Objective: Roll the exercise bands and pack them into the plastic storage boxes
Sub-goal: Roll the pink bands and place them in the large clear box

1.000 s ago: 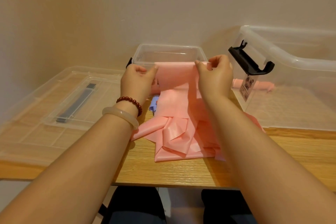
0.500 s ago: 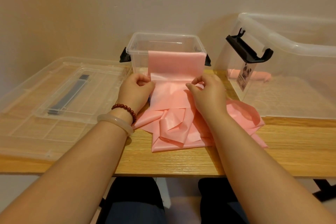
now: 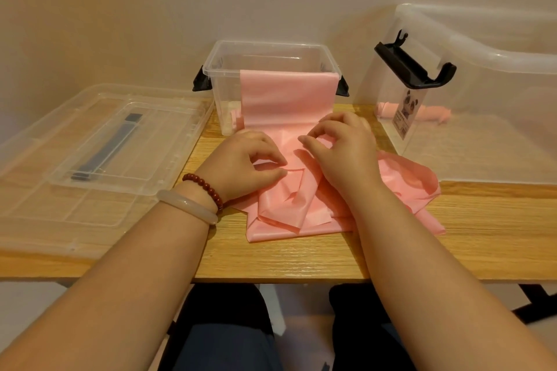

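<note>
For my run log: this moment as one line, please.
left hand: pinches pink band | right hand: pinches pink band | far end: over small box rim

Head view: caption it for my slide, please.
Left hand and right hand pinch a pink band draped over the small box.

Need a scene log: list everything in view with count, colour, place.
table: one, wood, under everything
small box: one, clear, black latches, back centre
big box: one, clear, black latch, right
band: one, pink, draped over small box's rim onto table
rolled band: one, pink, inside big box
big lid: one, clear, left
small lid: one, clear, on big lid
beads: one string, red, left wrist
bangle: one, pale, left wrist
left grip: one, pinching band
right grip: one, pinching band
</note>
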